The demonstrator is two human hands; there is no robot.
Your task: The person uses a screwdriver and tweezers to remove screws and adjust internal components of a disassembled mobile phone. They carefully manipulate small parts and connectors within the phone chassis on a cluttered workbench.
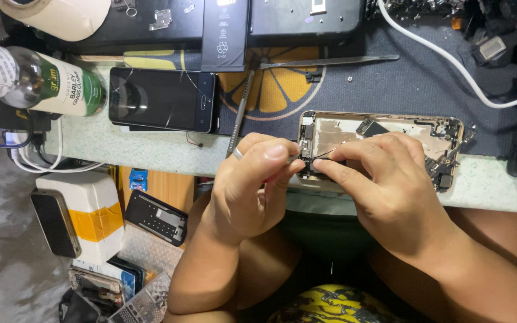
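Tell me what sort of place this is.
Likely a phone repair bench: both hands work inside an opened phone shell, a phone with a cracked screen lies nearby, and metal tweezers rest on the work mat.

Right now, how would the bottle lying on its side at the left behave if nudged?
The bottle lies on its round side near the table's edge, so it would probably roll. It looks like glass, likely heavy and breakable if it dropped.

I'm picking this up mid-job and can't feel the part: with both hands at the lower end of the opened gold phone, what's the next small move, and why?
Probably a slow, gentle lift of the thin tool pinched in the left hand, while the right hand steadies it. Its tip sits at the lower end of the opened phone shell, among small exposed parts, and the right fingertips press right beside it. What it grips is too small to tell.
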